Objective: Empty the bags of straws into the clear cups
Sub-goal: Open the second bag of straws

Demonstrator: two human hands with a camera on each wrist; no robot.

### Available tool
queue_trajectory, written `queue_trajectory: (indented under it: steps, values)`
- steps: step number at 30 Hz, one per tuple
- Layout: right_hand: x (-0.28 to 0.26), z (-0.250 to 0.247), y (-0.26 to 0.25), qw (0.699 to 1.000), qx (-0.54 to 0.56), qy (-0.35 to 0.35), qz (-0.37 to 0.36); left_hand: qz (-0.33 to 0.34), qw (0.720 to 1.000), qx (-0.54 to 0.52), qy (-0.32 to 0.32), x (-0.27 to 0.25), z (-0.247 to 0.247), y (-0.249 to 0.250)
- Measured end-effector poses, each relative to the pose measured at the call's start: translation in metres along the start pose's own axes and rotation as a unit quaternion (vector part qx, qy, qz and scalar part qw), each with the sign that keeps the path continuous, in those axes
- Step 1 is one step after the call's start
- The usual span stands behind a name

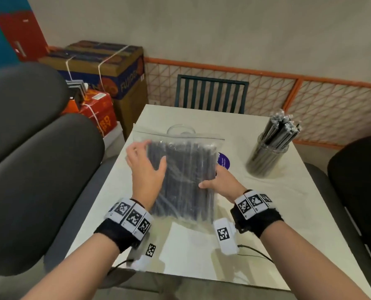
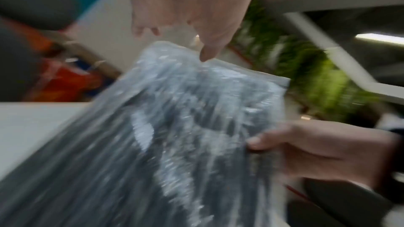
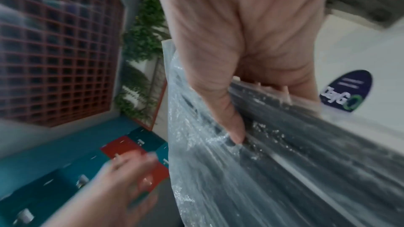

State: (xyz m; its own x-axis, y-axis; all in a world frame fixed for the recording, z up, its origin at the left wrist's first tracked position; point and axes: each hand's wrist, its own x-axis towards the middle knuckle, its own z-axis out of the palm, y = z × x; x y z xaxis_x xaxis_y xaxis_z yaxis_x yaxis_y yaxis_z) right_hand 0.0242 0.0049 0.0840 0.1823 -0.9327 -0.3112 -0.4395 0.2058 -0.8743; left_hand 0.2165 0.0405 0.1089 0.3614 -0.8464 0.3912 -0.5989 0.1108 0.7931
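right hand (image 1: 219,180) grips bag of straws (image 1: 186,165), its long axis pointing away.

We read "FUJI" on the blue-sided cardboard box (image 1: 128,83) — its further letters unclear. The purple round sticker (image 3: 347,91) on the table (image 1: 288,213) bears "ZayG" — its smaller lines are illegible.

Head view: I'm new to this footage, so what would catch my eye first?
A clear bag of dark straws, upright over the middle of the table: the right hand grips its right side, the left hand is at its left edge. At the far right stands a clear cup packed with straws.
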Motion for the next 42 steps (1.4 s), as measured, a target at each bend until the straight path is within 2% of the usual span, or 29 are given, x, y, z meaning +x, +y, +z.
queue_trajectory:
  steps: [1,2,3,4,5,6,7,8,9,13,15,17,20,22,25,27,30,34,36,40,42]
  values:
    - [-0.007,-0.001,-0.005,1.0,-0.009,0.006,-0.017,0.027,0.998,-0.04,-0.027,-0.001,-0.001,0.019]
    - [-0.012,-0.001,-0.008,0.999,-0.015,0.014,-0.03,0.014,0.992,-0.093,-0.08,-0.002,-0.003,0.04]
    - [-0.018,0.0,-0.012,0.998,-0.022,0.022,-0.045,-0.037,0.976,-0.153,-0.147,-0.001,-0.004,0.057]
    - [-0.022,0.002,-0.014,0.997,-0.029,0.034,-0.059,-0.117,0.945,-0.207,-0.223,0.0,-0.004,0.071]
    - [-0.027,0.004,-0.014,0.996,-0.033,0.046,-0.075,-0.204,0.901,-0.25,-0.292,0.001,-0.003,0.083]
    - [-0.029,0.006,-0.013,0.994,-0.032,0.06,-0.087,-0.271,0.856,-0.278,-0.342,0.003,-0.004,0.092]
    - [-0.032,0.007,-0.013,0.993,-0.029,0.071,-0.095,-0.307,0.825,-0.295,-0.371,0.005,-0.003,0.094]
    - [-0.033,0.009,-0.012,0.991,-0.026,0.08,-0.1,-0.326,0.81,-0.307,-0.379,0.005,-0.002,0.096]
    - [-0.034,0.011,-0.01,0.99,-0.026,0.087,-0.104,-0.332,0.807,-0.313,-0.376,0.006,0.0,0.096]
    - [-0.036,0.015,-0.001,0.986,-0.049,0.113,-0.112,-0.327,0.818,-0.32,-0.35,0.005,0.007,0.095]
    - [-0.036,0.011,0.001,0.988,-0.056,0.104,-0.102,-0.32,0.822,-0.33,-0.336,0.003,0.012,0.094]
    - [-0.038,0.003,-0.002,0.988,-0.077,0.071,-0.109,-0.303,0.832,-0.339,-0.318,-0.002,0.016,0.092]
    - [-0.045,-0.021,-0.015,0.978,-0.121,0.002,-0.172,-0.275,0.853,-0.337,-0.289,-0.007,0.025,0.089]
    - [-0.053,-0.04,-0.025,0.969,-0.131,-0.018,-0.208,-0.257,0.866,-0.332,-0.27,-0.01,0.031,0.089]
    - [-0.062,-0.065,-0.043,0.958,-0.13,0.035,-0.252,-0.229,0.881,-0.332,-0.247,-0.018,0.043,0.092]
    - [-0.064,-0.077,-0.051,0.935,-0.183,0.097,-0.288,-0.206,0.891,-0.33,-0.235,-0.024,0.05,0.097]
    - [-0.063,-0.084,-0.053,0.915,-0.255,0.118,-0.289,-0.174,0.902,-0.32,-0.231,-0.03,0.058,0.098]
    - [-0.061,-0.093,-0.047,0.912,-0.274,0.102,-0.289,-0.137,0.917,-0.287,-0.241,-0.038,0.068,0.099]
    - [-0.058,-0.094,-0.043,0.925,-0.239,0.1,-0.276,-0.119,0.923,-0.273,-0.243,-0.038,0.069,0.1]
    - [-0.047,-0.096,-0.038,0.939,-0.184,0.184,-0.225,-0.064,0.937,-0.217,-0.264,-0.043,0.069,0.094]
    - [-0.044,-0.1,-0.036,0.946,-0.173,0.176,-0.211,-0.049,0.938,-0.21,-0.27,-0.049,0.068,0.088]
